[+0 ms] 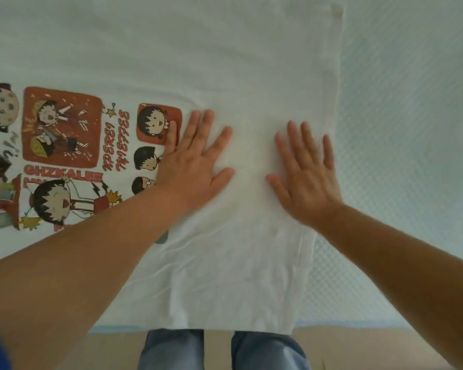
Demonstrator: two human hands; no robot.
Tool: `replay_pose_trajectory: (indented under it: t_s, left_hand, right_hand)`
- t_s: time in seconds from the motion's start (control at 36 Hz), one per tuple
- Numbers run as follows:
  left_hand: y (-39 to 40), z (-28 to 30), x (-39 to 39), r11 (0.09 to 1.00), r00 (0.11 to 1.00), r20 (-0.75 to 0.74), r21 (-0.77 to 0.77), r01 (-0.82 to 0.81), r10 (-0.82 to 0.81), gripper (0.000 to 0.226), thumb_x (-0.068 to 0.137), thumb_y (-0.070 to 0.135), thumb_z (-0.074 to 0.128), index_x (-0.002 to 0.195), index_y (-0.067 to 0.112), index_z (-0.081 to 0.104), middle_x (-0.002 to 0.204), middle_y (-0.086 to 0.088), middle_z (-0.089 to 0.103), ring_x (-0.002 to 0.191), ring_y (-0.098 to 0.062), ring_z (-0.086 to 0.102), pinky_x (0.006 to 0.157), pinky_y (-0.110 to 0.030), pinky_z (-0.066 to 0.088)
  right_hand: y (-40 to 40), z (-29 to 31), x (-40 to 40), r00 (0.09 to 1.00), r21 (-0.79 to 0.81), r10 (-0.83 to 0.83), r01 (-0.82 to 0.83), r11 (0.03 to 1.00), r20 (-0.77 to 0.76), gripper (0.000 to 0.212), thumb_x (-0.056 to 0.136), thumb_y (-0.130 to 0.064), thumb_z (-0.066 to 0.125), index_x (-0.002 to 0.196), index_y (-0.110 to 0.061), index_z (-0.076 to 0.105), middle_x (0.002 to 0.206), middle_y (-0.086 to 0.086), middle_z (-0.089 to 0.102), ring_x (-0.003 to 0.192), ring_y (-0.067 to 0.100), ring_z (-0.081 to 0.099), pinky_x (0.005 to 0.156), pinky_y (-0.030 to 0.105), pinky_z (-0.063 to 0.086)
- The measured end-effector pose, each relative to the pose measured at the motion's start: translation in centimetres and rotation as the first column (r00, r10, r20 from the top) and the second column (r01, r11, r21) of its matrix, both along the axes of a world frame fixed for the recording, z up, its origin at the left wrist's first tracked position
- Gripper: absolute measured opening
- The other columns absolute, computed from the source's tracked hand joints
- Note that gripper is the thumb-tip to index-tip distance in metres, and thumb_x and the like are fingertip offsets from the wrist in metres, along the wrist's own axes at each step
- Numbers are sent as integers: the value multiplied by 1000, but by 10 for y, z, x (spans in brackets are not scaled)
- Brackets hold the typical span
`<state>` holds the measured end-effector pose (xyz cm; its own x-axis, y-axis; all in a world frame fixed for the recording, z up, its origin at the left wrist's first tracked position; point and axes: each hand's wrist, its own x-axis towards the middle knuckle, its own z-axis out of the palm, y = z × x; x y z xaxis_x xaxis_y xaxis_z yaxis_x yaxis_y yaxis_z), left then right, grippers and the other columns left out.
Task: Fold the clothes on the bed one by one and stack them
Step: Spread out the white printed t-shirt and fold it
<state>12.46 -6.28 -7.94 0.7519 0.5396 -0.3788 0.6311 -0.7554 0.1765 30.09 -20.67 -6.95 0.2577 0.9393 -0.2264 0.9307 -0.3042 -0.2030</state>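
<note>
Print: a cartoon print (62,153) in red-brown, with children's faces and the word "OHZKALEE", covers the left part of the shirt; it lies left of the left hand's fingers, and the little finger lies over a small red square of it.
Left hand: the left hand (195,166) lies palm down on the cloth, fingers straight and spread, holding nothing.
Shirt: a white T-shirt (238,62) lies flat on the bed, under both palms and spreading beyond the fingertips; light creases run through the cloth near the wrists.
Right hand: the right hand (308,177) presses flat on the shirt, fingers straight and spread, holding nothing; thumbs of the two hands point toward each other, apart.
Hem: the shirt's hem (333,76) runs just right of the right hand's fingers.
Bed: a pale quilted bed cover (412,102) lies right of that hem.
Legs: blue jeans (219,351) show below the bed's near edge.
</note>
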Motion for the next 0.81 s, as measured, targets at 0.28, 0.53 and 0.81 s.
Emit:
replay_pose_trajectory:
  t_s: [0.28,0.53,0.81]
  left_hand:
    - [-77,25,-123,965,968,14,-72,251,-251,68,83,50,31,143,17,30,151,-18,13,141,-32,11,111,-52,2]
    - [-129,45,-206,938,948,-146,-246,242,-283,73,86,34,50,149,22,17,157,-12,-7,139,-22,-21,112,-46,-15]
    - [-184,42,-246,952,973,-115,-257,164,-199,75,85,26,56,149,15,18,157,-7,0,145,-23,-5,115,-42,-7]
  right_hand:
    - [-132,18,-52,948,-267,-311,317,910,66,70,90,-54,19,149,-16,20,156,14,13,143,22,1,113,36,-12]
    - [-192,35,-157,629,-300,-769,716,631,-117,66,84,-38,60,138,-8,36,134,17,36,123,33,32,105,42,23]
    - [-217,17,-170,162,-391,-924,870,299,-345,36,80,-30,71,103,-22,45,87,-3,53,82,21,58,73,33,45]
